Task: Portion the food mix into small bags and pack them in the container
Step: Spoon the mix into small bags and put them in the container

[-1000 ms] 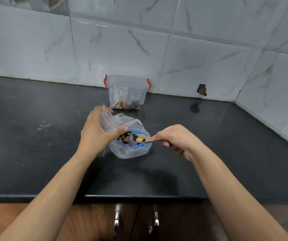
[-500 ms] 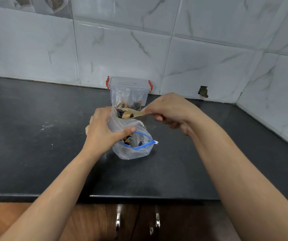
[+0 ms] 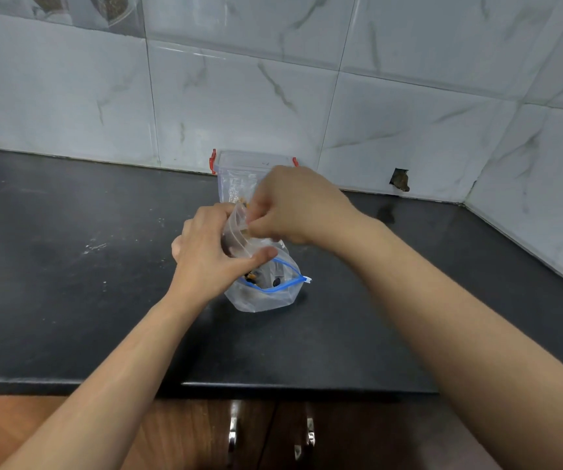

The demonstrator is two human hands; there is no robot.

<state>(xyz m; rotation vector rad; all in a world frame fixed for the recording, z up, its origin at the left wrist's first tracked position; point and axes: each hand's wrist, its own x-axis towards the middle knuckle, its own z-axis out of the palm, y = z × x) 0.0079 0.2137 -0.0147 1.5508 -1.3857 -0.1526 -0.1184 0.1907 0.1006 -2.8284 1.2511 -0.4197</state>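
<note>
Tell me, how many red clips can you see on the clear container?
2: one red clip on the container left end, one on its right end, just above the right hand. Others may be hidden.

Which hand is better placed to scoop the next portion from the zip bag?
The right hand, I think: its fingers are at the small bag's mouth, above the open zip bag. The left hand is busy gripping the small bag.

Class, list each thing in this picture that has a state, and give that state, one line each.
Small bag: open, held up.
Large bag: unzipped, standing on the counter.
Container: lid on, bags inside.
Left hand: gripping the small bag.
Right hand: pinching at the bag's mouth.
</note>
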